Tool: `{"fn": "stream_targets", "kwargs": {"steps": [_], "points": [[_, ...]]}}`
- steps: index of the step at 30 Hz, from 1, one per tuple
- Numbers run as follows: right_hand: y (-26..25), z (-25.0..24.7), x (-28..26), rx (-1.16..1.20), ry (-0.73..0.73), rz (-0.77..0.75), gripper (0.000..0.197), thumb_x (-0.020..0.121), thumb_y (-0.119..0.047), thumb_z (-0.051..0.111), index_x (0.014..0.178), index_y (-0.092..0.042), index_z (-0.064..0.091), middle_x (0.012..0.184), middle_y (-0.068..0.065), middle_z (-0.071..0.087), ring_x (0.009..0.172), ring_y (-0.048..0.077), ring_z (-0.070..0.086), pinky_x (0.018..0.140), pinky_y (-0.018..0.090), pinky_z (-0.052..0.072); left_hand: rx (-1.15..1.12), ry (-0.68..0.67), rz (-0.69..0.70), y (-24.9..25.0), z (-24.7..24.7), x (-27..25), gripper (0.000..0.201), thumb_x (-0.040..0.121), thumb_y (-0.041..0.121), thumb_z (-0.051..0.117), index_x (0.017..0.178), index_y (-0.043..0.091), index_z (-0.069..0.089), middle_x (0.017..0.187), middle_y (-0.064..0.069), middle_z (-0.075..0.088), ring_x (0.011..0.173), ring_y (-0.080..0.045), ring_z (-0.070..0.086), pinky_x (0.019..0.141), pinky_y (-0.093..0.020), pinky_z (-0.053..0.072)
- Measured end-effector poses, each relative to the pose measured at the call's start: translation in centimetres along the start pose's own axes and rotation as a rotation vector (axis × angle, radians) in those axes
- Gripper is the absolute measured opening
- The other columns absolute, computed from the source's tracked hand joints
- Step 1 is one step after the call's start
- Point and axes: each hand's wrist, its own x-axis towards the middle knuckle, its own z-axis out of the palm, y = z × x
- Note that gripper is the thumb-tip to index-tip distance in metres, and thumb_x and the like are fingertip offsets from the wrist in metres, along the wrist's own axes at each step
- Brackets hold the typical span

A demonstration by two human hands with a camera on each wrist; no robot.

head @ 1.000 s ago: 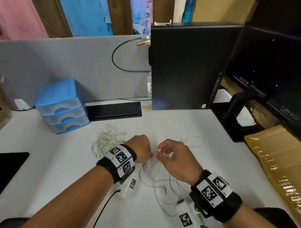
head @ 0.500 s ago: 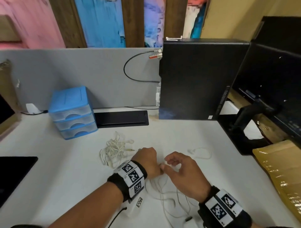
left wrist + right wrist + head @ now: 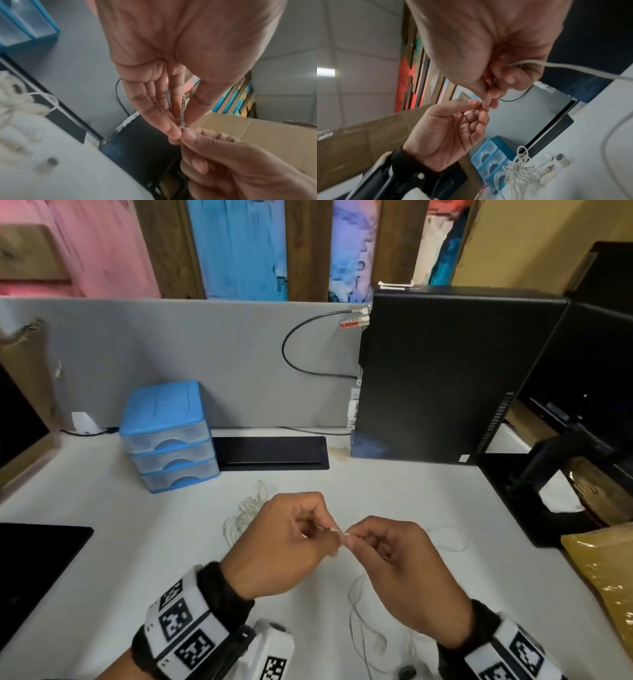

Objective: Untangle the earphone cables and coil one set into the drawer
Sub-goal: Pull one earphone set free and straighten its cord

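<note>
Above the desk, my left hand (image 3: pixel 329 534) and right hand (image 3: pixel 352 540) meet fingertip to fingertip. The left hand (image 3: pixel 180 125) pinches the metal plug (image 3: pixel 182 112) of a white earphone cable between thumb and fingers. My right hand (image 3: pixel 489 102) pinches the same end, and the white cable (image 3: pixel 556 67) runs out of its curled fingers and hangs to the desk in loose loops (image 3: pixel 356 611). A second, tangled white earphone bundle (image 3: pixel 246 508) lies on the desk behind the left hand. The blue three-drawer unit (image 3: pixel 168 436) stands at the back left with all drawers closed.
A black computer tower (image 3: pixel 445 378) stands at the back right, with a black monitor stand (image 3: pixel 561 474) beside it. A black slab (image 3: pixel 270 451) lies next to the drawers, and a dark pad (image 3: pixel 34 563) at the left edge. A yellow padded envelope (image 3: pixel 606 570) lies at the right.
Both hands have lifted off the desk with the cable end pinched between them. The head view has tilted upward.
</note>
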Motion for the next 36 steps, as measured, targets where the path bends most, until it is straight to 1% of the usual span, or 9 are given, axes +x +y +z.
{"fn": "stream_targets", "kwargs": {"steps": [3, 7, 11, 14, 20, 27, 32, 34, 36], "points": [[0.9, 0.1, -0.5, -0.134, -0.026, -0.054, 0.017, 0.096, -0.029, 0.059, 0.084, -0.028, 0.072, 0.067, -0.005, 0.066, 0.055, 0.011, 0.055, 0.06, 0.032, 0.049, 0.035, -0.048, -0.057, -1.1, 0.3, -0.9, 0.025, 0.084, 0.024, 0.074, 0.069, 0.009, 0.063, 0.066, -0.006, 0.071, 0.064, -0.028, 0.069, 0.067, -0.045, 0.057], [0.8, 0.2, -0.1, -0.152, 0.024, -0.114, 0.014, 0.094, -0.03, 0.061, 0.092, -0.033, 0.074, 0.084, -0.01, 0.072, 0.075, 0.015, 0.068, 0.071, 0.041, 0.054, -0.148, -0.099, -0.155, -1.5, -0.2, -0.7, 0.015, 0.086, 0.021, 0.073, 0.088, 0.008, 0.067, 0.072, -0.016, 0.07, 0.062, -0.02, 0.068, 0.062, -0.032, 0.054], [0.3, -0.7, 0.7, -0.19, 0.084, -0.179, 0.014, 0.09, -0.018, 0.069, 0.088, -0.03, 0.077, 0.078, -0.014, 0.068, 0.07, 0.012, 0.065, 0.063, 0.02, 0.049, -0.118, -0.144, -0.221, -2.1, -0.4, -0.5, 0.016, 0.093, 0.011, 0.063, 0.106, 0.011, 0.072, 0.071, -0.002, 0.067, 0.064, -0.015, 0.066, 0.066, -0.029, 0.056], [0.0, -1.6, 0.8, -0.27, -0.033, -0.184, 0.012, 0.089, -0.017, 0.071, 0.09, -0.027, 0.077, 0.075, -0.016, 0.064, 0.067, 0.006, 0.061, 0.06, 0.009, 0.04, -0.003, -0.221, -0.205, -2.4, -0.1, -0.7, 0.02, 0.097, 0.011, 0.056, 0.104, 0.013, 0.075, 0.07, 0.013, 0.064, 0.068, -0.011, 0.063, 0.072, -0.03, 0.057], [0.4, -2.5, 0.9, -0.182, -0.001, -0.19, 0.012, 0.088, -0.014, 0.071, 0.092, -0.022, 0.079, 0.076, -0.019, 0.063, 0.059, 0.005, 0.056, 0.059, 0.008, 0.039, -0.21, -0.319, -0.225, -0.7, -0.1, -0.9, 0.018, 0.094, 0.019, 0.059, 0.083, 0.011, 0.071, 0.07, -0.002, 0.065, 0.066, -0.014, 0.064, 0.067, -0.026, 0.053], [2.3, -1.9, 1.4, -0.249, 0.044, -0.195, 0.013, 0.092, -0.02, 0.067, 0.093, -0.026, 0.077, 0.074, -0.013, 0.063, 0.067, 0.008, 0.059, 0.062, 0.012, 0.04, -0.555, -0.129, -0.167, 0.8, -0.4, -0.6, 0.018, 0.087, 0.023, 0.063, 0.082, 0.015, 0.078, 0.081, -0.009, 0.072, 0.072, -0.02, 0.069, 0.064, -0.025, 0.055], [0.7, 1.4, -0.8, -0.338, -0.231, -0.226, 0.017, 0.094, -0.028, 0.056, 0.077, -0.027, 0.062, 0.064, -0.018, 0.052, 0.062, 0.002, 0.053, 0.063, 0.018, 0.04, -0.775, 0.097, -0.202, 0.2, 0.2, -0.2, 0.024, 0.079, 0.019, 0.06, 0.093, 0.005, 0.074, 0.093, -0.015, 0.075, 0.087, -0.024, 0.074, 0.072, -0.026, 0.06], [-0.6, 2.3, -1.6, -0.356, -0.346, -0.27, 0.025, 0.096, -0.025, 0.05, 0.071, -0.02, 0.052, 0.061, -0.01, 0.048, 0.058, 0.009, 0.048, 0.061, 0.029, 0.044, -0.736, 0.132, -0.203, -0.5, 0.4, -0.1, 0.025, 0.082, 0.016, 0.061, 0.101, 0.001, 0.071, 0.098, -0.016, 0.075, 0.094, -0.026, 0.073, 0.08, -0.028, 0.06], [-2.0, 1.9, -1.9, -0.282, -0.389, -0.254, 0.026, 0.098, -0.021, 0.048, 0.072, -0.021, 0.05, 0.056, -0.008, 0.045, 0.054, 0.011, 0.045, 0.057, 0.027, 0.041, -0.571, 0.168, -0.173, -1.3, 0.8, -0.1, 0.019, 0.089, 0.011, 0.06, 0.101, 0.001, 0.071, 0.095, -0.014, 0.076, 0.093, -0.024, 0.074, 0.081, -0.028, 0.059]]}}
